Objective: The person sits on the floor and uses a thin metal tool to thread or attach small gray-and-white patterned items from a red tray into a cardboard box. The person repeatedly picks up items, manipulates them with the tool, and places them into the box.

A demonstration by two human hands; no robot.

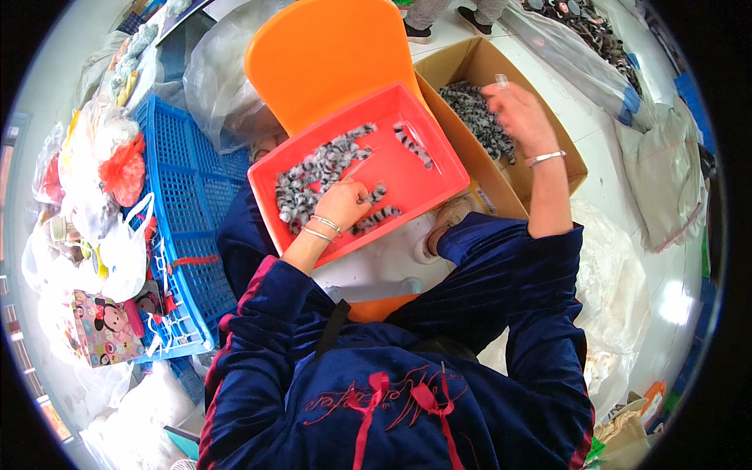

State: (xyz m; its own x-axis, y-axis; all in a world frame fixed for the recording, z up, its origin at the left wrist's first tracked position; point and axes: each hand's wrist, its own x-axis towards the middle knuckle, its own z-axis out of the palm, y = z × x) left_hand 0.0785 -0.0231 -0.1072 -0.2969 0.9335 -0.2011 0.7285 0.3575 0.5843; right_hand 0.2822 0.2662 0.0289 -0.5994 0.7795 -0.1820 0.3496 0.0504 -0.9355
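Observation:
A red tray [415,188] rests tilted across my lap and against an orange chair. Grey-and-black striped plush tails [313,172] are heaped in its left half, and one lone tail [413,146] lies near its right side. Down in the tray, my left hand [342,206] is closed, its fingertips at a short striped plush tail [377,193]. Above an open cardboard box [544,129] at the right, my right hand [521,117] is raised with bent fingers. A small clear piece [501,80] shows at its fingertips; its kind is too small to tell. More striped tails [478,113] fill the box's bottom.
Behind the tray stands the orange chair [329,63]. A blue plastic crate [196,204] is at my left, beside plastic bags [110,196] and a cartoon-printed box [106,329]. Clear plastic sheeting [611,298] lies at the right. Another person's shoes [474,21] show at the far edge.

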